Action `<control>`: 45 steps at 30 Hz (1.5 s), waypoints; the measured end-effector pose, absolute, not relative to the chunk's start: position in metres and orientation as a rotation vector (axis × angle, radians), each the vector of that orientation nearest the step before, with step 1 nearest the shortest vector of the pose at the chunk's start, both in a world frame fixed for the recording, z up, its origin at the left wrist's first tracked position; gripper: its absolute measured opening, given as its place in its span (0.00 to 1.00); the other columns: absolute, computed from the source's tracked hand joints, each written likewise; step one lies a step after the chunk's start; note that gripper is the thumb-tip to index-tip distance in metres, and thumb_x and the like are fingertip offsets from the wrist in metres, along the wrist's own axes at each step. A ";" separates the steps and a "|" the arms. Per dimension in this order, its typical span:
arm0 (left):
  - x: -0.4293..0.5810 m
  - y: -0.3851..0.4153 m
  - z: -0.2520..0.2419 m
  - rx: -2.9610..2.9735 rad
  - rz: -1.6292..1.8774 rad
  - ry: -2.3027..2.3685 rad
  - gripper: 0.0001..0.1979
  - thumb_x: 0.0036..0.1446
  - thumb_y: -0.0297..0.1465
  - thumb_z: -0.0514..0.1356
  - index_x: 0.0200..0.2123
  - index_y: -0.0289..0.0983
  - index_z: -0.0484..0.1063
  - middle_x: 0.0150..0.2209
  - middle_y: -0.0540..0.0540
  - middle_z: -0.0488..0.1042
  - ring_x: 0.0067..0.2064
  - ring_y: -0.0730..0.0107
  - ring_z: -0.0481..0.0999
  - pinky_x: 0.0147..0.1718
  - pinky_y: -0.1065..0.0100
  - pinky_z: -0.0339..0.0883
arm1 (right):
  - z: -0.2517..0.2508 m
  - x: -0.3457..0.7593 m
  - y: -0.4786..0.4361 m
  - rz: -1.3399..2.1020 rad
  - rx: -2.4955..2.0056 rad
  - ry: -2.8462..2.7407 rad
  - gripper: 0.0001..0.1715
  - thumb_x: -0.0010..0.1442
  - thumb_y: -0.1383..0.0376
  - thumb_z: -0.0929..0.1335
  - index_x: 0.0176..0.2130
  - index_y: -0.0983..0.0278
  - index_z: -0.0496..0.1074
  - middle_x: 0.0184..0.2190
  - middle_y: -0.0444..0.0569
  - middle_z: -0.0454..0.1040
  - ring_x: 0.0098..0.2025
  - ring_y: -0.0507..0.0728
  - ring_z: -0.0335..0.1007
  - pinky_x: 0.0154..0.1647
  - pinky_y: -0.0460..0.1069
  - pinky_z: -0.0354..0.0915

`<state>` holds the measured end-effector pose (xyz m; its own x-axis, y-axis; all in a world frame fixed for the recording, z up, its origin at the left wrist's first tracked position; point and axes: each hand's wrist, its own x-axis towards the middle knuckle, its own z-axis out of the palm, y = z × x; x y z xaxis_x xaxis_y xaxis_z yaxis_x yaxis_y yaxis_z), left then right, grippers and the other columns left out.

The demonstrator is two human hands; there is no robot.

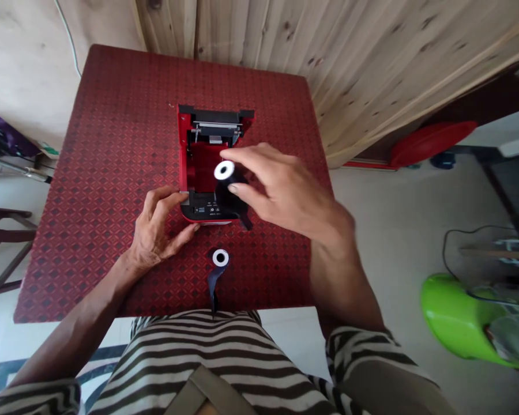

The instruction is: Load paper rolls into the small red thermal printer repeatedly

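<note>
A red and black printer point(207, 213) stands on the table, its lid point(218, 118) raised at the back and its red inner bay exposed. My left hand point(155, 225) grips the front left corner, fingers on the top edge and thumb against the front. Over the bay's front right, my right hand point(289, 184) pinches a dark roll with a white end point(224, 170) between thumb and fingers. A loose dark tail hangs from this roll across the printer's front panel. Closer to me, a second dark roll point(220, 257) rests on the table with its strip trailing to the near edge.
The table point(112, 132) has a red patterned cover. Behind it is a wood-plank wall point(242, 34). A chair point(8, 236) stands at the left. On the floor to the right are a green plastic object point(454, 317) and a cable; a red round item point(432, 144) lies farther back.
</note>
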<state>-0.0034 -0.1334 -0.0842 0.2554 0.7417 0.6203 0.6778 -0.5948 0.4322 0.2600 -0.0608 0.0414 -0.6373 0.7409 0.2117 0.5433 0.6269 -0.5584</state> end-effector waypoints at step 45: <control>-0.014 -0.033 -0.001 2.448 1.266 1.472 0.34 0.74 0.56 0.57 0.69 0.37 0.64 0.63 0.41 0.70 0.60 0.62 0.76 0.55 0.62 0.78 | -0.019 0.243 -0.088 0.267 -0.994 -2.376 0.16 0.76 0.68 0.66 0.41 0.61 0.83 0.44 0.52 0.85 0.48 0.61 0.75 0.51 0.58 0.72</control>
<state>-0.0144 -0.0327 -0.0011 0.2279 0.7454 0.6264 0.7310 -0.5560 0.3957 0.2427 -0.0883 -0.0186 -0.5784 0.7065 0.4079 0.5981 0.7073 -0.3768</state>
